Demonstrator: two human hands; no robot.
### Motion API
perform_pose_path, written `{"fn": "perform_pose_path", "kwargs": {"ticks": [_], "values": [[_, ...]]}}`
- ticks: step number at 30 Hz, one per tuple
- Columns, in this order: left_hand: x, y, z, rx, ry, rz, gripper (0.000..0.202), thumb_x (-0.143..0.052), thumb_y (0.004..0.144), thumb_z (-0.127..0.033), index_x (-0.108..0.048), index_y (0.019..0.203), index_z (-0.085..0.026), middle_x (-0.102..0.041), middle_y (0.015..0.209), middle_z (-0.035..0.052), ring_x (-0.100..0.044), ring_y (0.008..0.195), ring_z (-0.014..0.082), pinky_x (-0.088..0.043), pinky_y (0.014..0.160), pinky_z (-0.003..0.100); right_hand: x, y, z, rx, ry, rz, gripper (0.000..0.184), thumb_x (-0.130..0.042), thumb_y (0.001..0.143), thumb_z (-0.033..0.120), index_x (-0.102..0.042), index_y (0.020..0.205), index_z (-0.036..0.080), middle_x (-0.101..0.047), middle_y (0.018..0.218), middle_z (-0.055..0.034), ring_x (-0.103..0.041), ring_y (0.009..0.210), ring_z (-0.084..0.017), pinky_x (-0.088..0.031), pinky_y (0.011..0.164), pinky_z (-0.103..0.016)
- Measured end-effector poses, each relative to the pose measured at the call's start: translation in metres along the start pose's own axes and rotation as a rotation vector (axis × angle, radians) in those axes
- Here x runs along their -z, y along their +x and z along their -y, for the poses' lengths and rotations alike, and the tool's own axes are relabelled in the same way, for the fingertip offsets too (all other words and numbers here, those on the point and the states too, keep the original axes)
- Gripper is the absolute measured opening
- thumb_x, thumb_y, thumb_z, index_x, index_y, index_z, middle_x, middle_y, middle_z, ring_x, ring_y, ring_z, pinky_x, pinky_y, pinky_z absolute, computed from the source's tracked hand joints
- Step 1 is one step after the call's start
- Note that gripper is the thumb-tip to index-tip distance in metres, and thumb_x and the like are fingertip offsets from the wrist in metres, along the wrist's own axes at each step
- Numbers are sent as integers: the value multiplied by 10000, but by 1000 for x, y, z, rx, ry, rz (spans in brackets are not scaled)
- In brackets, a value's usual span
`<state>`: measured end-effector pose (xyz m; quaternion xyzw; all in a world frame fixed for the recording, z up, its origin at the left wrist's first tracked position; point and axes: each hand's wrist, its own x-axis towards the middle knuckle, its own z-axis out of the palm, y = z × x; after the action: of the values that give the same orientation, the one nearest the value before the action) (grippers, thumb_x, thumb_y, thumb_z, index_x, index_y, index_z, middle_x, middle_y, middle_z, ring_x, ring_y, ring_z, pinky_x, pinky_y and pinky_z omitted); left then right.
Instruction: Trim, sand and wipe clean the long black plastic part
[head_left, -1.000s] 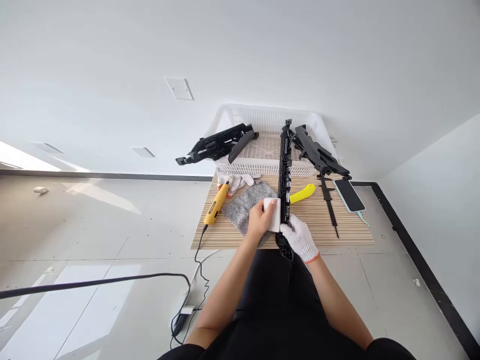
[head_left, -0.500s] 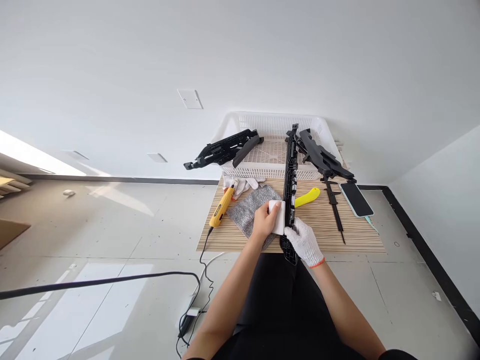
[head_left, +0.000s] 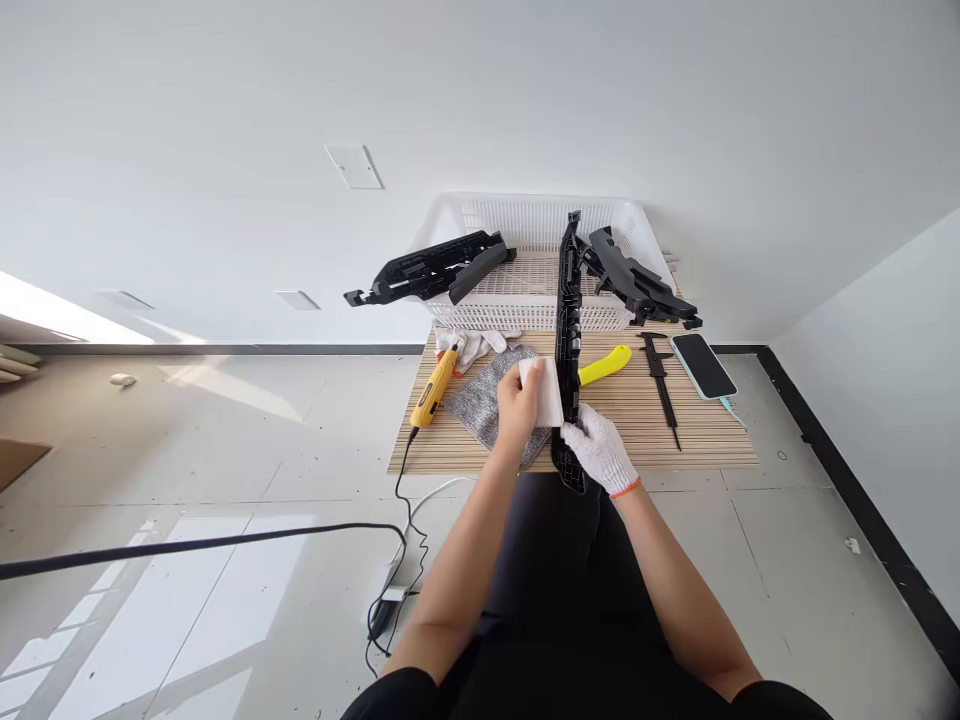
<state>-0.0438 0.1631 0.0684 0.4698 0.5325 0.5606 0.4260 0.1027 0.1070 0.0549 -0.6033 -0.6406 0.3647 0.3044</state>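
Observation:
My bare left hand [head_left: 517, 402] pinches a flat white rectangular pad [head_left: 549, 395], its right edge against or very close to a long black plastic part [head_left: 568, 330]. What the pad is made of cannot be made out. My right hand [head_left: 600, 450], in a white knit glove with an orange cuff, grips this part near its lower end. The part stands lengthwise in front of me, its ribbed side showing and its far end over the basket. Below the pad lies a grey cloth [head_left: 480, 405]. A yellow-handled tool [head_left: 606, 365] lies just right of the part, its other end hidden.
Behind, a white plastic basket [head_left: 517, 312] carries more black plastic parts [head_left: 435, 270] [head_left: 637, 280] jutting over its sides. On the slatted table [head_left: 615, 430] lie a corded yellow power tool [head_left: 435, 388], a white glove [head_left: 480, 345], black calipers [head_left: 660, 385] and a phone [head_left: 703, 366]. Cables [head_left: 300, 533] run at left.
The whole view has shifted, so the table and basket appear higher. The white pad is turned a little and more of its face shows. Both hands keep their holds.

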Motion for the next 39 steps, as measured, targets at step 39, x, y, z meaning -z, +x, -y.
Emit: {"fn": "perform_pose_path", "kwargs": {"ticks": [39], "values": [[12,11,-22,-83,542,-128,548,-595,865,-644,-332,630,-224,-420,562,-40,-387,561,126,-275,576,277,7,4,5,19,65,26,623,-663,880,441,-482,1471,368,-722,1248,-13,-669,1171,-295,-511,989,-436]]}}
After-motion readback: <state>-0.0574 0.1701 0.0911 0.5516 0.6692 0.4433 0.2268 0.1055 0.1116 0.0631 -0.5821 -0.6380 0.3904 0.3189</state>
